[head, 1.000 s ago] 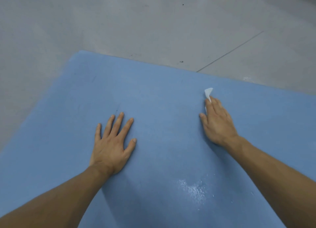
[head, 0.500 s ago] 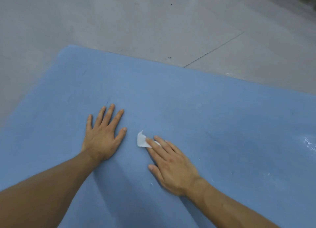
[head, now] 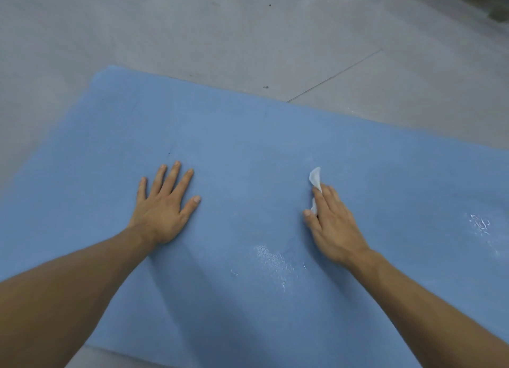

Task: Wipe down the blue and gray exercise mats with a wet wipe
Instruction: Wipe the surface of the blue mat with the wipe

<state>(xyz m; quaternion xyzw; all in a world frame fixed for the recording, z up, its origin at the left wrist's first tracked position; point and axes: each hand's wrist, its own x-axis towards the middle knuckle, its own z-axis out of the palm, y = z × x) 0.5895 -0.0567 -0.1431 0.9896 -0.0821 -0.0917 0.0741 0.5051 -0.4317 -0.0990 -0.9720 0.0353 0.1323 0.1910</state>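
A blue exercise mat (head: 248, 147) lies flat on the floor and fills most of the view. My left hand (head: 165, 205) rests palm down on it with fingers spread. To the right, my right hand (head: 330, 224) presses a white wet wipe (head: 315, 178) onto the mat with straight fingers; one corner of the wipe sticks out past the fingertips and the remainder is hidden under the hand. A shiny wet patch (head: 271, 260) shows on the mat between my forearms, and another wet patch (head: 480, 224) lies at the far right. No gray mat is in view.
Grey concrete floor (head: 220, 31) surrounds the mat, with a thin seam line (head: 336, 75) running diagonally beyond the mat's far edge. The mat's far left corner (head: 104, 72) and near left edge are visible.
My right hand slid the wipe left to just beside my left hand, then back to the right. My left hand stayed planted on the mat.
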